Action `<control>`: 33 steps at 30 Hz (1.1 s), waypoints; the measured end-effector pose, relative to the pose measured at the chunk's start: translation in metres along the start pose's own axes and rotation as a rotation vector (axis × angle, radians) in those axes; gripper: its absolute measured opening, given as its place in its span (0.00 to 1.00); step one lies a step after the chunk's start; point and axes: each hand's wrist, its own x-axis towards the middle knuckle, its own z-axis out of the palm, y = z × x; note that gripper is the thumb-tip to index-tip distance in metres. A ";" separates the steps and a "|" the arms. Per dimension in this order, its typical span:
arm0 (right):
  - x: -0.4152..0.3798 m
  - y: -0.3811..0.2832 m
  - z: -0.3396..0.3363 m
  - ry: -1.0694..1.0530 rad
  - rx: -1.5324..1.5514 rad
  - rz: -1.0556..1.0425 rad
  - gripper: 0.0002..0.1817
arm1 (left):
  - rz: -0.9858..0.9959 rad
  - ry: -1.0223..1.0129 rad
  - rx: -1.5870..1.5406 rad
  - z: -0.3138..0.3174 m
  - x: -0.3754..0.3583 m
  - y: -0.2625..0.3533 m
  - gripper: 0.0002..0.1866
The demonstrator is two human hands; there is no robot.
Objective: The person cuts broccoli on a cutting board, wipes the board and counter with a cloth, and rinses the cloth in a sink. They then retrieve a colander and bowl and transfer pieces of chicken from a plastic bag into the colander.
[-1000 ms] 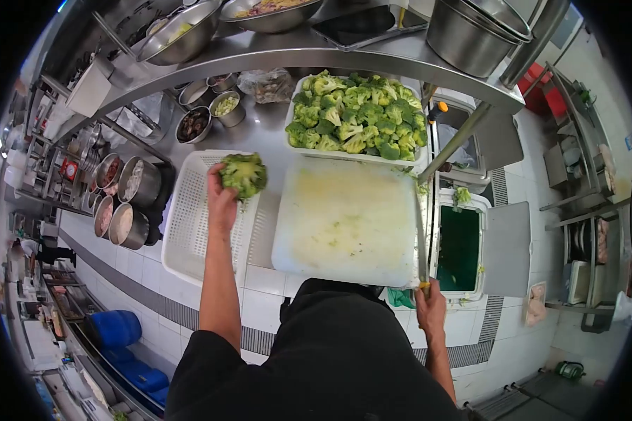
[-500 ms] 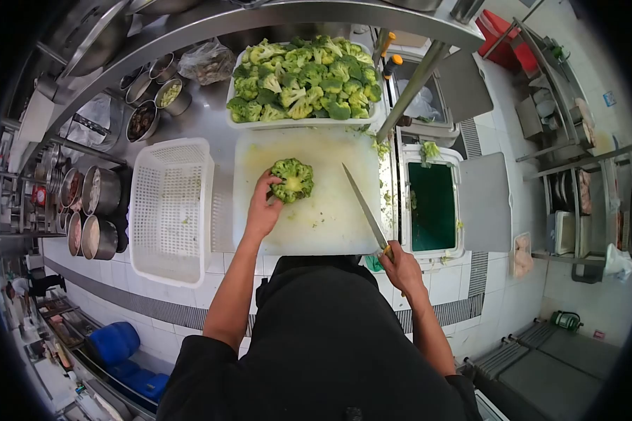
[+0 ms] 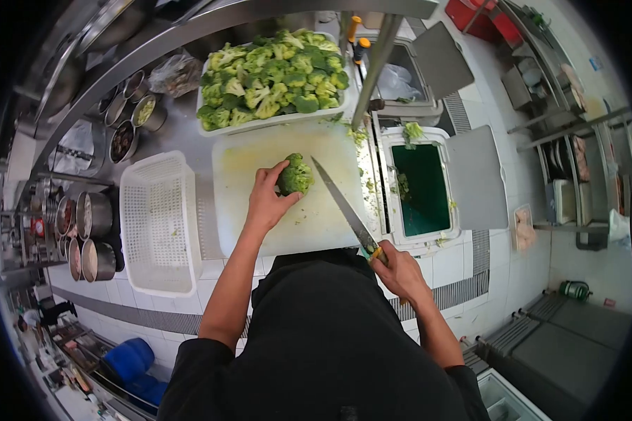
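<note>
Green broccoli head (image 3: 296, 177) sits near the middle of the white cutting board (image 3: 242, 165) in the head view, pinched between the thumb and fingers of the left hand (image 3: 265, 203), which reaches in from seven o'clock. At the board's five o'clock, the right hand (image 3: 399, 270) is closed round the handle of a knife (image 3: 344, 207), its blade pointing to eleven, tip near the broccoli but apart. Cut florets (image 3: 274, 77) heap a white tray (image 3: 281, 122) at twelve; a perforated basket (image 3: 158, 224) stands at nine, an open bin (image 3: 425, 193) at three.
</note>
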 end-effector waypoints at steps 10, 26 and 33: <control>-0.006 0.002 -0.004 -0.065 0.077 -0.030 0.18 | 0.019 0.068 0.213 0.014 0.011 0.011 0.37; 0.133 -0.030 0.072 0.024 0.002 -0.122 0.16 | 0.094 0.202 0.174 0.036 0.002 0.005 0.38; 0.088 0.036 0.046 0.205 -0.148 -0.032 0.15 | -0.198 0.154 -0.599 -0.018 -0.007 -0.083 0.25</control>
